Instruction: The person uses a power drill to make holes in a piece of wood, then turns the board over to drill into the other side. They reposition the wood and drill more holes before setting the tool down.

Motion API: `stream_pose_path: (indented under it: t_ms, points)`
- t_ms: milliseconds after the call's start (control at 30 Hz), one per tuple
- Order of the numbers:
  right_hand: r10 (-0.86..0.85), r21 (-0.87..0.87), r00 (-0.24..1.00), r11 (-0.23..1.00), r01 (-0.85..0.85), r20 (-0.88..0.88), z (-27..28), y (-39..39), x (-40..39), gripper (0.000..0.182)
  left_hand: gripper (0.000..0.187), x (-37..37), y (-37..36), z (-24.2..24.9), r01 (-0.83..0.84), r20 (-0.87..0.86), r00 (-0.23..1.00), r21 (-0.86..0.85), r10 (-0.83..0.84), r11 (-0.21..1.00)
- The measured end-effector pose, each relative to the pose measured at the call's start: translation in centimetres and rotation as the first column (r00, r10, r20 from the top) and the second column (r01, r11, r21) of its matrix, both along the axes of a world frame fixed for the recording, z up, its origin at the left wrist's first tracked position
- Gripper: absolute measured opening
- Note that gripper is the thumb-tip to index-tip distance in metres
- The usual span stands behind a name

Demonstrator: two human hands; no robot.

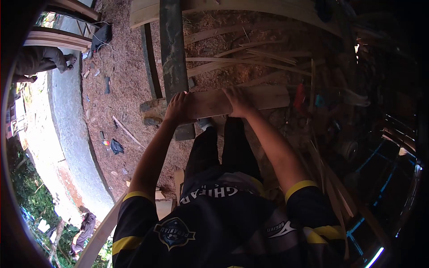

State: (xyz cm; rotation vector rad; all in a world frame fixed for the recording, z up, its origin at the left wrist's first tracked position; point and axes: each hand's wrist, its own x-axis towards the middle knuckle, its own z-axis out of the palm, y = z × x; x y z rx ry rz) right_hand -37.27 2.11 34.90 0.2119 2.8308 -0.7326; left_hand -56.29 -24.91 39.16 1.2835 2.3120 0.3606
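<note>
"Where's the plank [208,104] rn?"

"Crosswise in front of the legs, L end by the dark beam [173,53]."

"L grip [178,107]?"

"Closed on the plank, nr its L end."

"R grip [237,102]?"

"Also clamped on it, approx mid-length, fingers at the far edge."

"Anything else nr?"

"Yep: short timber [154,109] just L of L grip, thin strips [214,59] beyond, shavings on the ground [134,58]. Red item [300,95] past the plank's R end, can't ID it."
</note>
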Motion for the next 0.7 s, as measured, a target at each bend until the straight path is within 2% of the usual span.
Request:
stream_pose_path:
  t_ms: [100,233,367,433,467,533,567,633,700]
  points:
    - [0.09,-0.015,0.989,0.996,-0.089,0.113,0.6,1.5,-0.7,0.128,0.117,-0.3,-0.1,1.0,0.027,0.069,0.997,-0.031,-0.025,0.999]
    - [0.171,-0.061,0.95,0.985,-0.161,0.26,0.9,2.1,-1.3,0.134,0.117,0.3,-0.7,1.2,0.037,0.041,0.999,-0.074,-0.034,0.997]
    - [0.21,-0.175,0.923,0.972,-0.159,0.324,1.7,2.8,-1.7,0.133,0.107,-0.2,-1.3,0.8,0.038,0.046,0.998,0.056,-0.04,0.998]
    - [0.206,-0.154,0.956,0.972,-0.176,0.207,1.0,2.9,-0.5,0.126,0.103,-0.3,-1.3,0.8,0.03,0.036,0.999,0.104,-0.034,0.994]
    - [0.207,-0.152,0.956,0.972,-0.178,0.206,0.7,2.6,0.0,0.126,0.098,-0.5,-1.3,0.7,0.057,0.052,0.997,0.103,-0.063,0.993]
    - [0.201,-0.095,0.979,0.976,-0.198,0.021,0.9,1.6,1.4,0.119,0.094,-0.9,-1.2,0.7,0.083,0.067,0.994,0.104,-0.09,0.991]
    - [0.2,-0.092,0.98,0.976,-0.197,0.021,1.0,0.8,2.0,0.119,0.09,-1.0,-1.1,0.8,0.09,0.071,0.993,0.1,-0.097,0.991]
    - [0.124,0.108,0.983,0.988,-0.11,-0.134,1.2,-0.6,2.8,0.105,0.086,-1.2,-1.0,0.4,0.097,0.074,0.992,0.096,-0.104,0.991]
    - [0.098,0.123,0.989,0.989,-0.084,-0.11,1.1,-0.7,1.8,0.098,0.081,-1.3,-0.8,0.3,0.117,0.046,0.992,0.073,-0.121,0.99]
